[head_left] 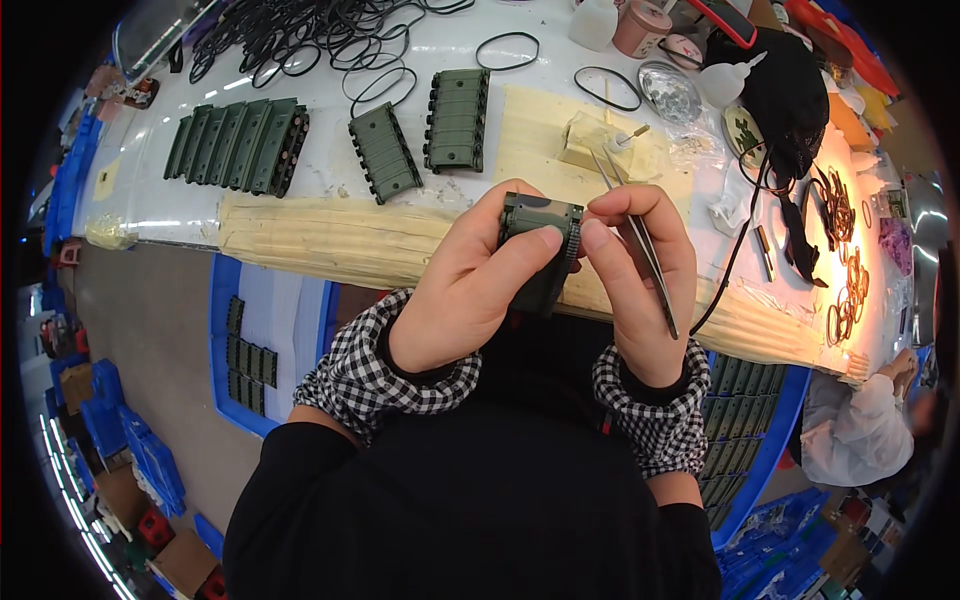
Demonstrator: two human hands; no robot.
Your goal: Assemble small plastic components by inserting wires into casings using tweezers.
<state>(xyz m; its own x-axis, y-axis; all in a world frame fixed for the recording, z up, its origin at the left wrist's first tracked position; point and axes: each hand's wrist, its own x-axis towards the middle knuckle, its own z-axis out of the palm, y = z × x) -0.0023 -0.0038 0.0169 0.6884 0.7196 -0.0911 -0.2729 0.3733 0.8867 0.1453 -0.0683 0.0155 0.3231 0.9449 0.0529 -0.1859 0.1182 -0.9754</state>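
Note:
My left hand (450,285) is closed around a dark green, camouflage-patterned plastic part (542,212), its thumb lying across the top. A ribbed dark edge runs along the part's right side. My right hand (632,285) has tweezers (655,262) tucked in it, with the points directed away toward the table. Its thumb and forefinger tips are at the ribbed edge; whether they pinch anything there is too small to tell. Beyond my hands lie a narrow green slatted piece (387,152), a wider one (457,120) and a row of slatted pieces (237,147).
Black rubber loops (300,35) are heaped at the far left. A taped block (612,145) with a small stick stands ahead. White squeeze bottles (728,80) sit far right, near a black cord (735,250). Blue trays (225,350) with green parts flank me; another person (855,430) sits right.

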